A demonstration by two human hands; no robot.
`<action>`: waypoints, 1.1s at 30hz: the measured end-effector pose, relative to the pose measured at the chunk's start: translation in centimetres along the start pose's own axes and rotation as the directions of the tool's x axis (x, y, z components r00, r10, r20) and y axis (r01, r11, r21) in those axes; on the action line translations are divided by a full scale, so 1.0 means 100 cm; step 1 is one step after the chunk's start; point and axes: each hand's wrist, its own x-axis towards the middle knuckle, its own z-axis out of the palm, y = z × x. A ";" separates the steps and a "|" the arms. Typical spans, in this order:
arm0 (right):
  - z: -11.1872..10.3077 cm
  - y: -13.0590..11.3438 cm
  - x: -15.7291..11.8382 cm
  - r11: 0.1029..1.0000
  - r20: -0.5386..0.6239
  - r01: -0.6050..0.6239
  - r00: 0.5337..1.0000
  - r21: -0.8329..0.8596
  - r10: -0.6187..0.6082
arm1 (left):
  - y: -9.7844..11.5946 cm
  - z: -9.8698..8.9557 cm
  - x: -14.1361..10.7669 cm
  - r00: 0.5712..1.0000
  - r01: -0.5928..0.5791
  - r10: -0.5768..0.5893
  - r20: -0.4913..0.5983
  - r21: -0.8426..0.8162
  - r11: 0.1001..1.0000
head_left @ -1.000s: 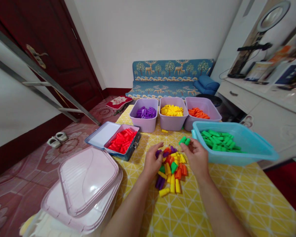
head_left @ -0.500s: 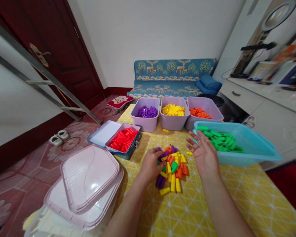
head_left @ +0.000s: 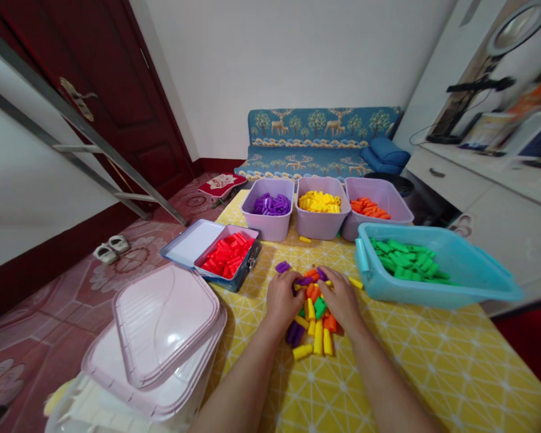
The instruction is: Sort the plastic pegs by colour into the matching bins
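A loose pile of short plastic tubes (head_left: 318, 329) in yellow, orange, purple and green lies on the yellow patterned tablecloth. My left hand (head_left: 283, 296) rests at the pile's left side, fingers curved over it and a gap showing between thumb and forefinger. A purple tube (head_left: 304, 281) is at its fingertips. From the right, my right hand (head_left: 342, 299) reaches into the pile, fingers apart and bent down among orange and purple tubes. Its fingertips are partly hidden. One purple tube (head_left: 282, 266) lies apart, beyond my left hand. A yellow tube (head_left: 356, 282) sits right of my right hand.
Lilac bins of purple (head_left: 267, 227), yellow (head_left: 322, 225) and orange (head_left: 406, 211) tubes line the table's far edge. A turquoise tub (head_left: 451, 294) with green tubes stands right. On the left are an opened tin case (head_left: 189, 243) with red tubes and stacked pink lids (head_left: 166, 325).
My right hand has moved left from beside the turquoise tub to the pile. A green tube at that tub's rim is gone from there. One purple tube has shifted away from the pile.
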 end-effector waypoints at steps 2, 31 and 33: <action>0.004 -0.003 -0.002 0.997 0.078 -0.007 0.997 0.074 0.002 | -0.001 0.001 0.000 1.000 -0.001 0.002 0.010 -0.084 0.996; -0.001 -0.021 -0.009 0.685 0.162 -0.311 0.948 0.659 0.274 | -0.009 -0.006 0.004 0.998 -0.055 0.051 -0.024 -0.171 0.984; -0.001 -0.020 -0.009 0.695 0.171 -0.299 0.953 0.653 0.250 | -0.004 -0.006 0.002 0.994 -0.104 0.099 -0.039 -0.195 0.975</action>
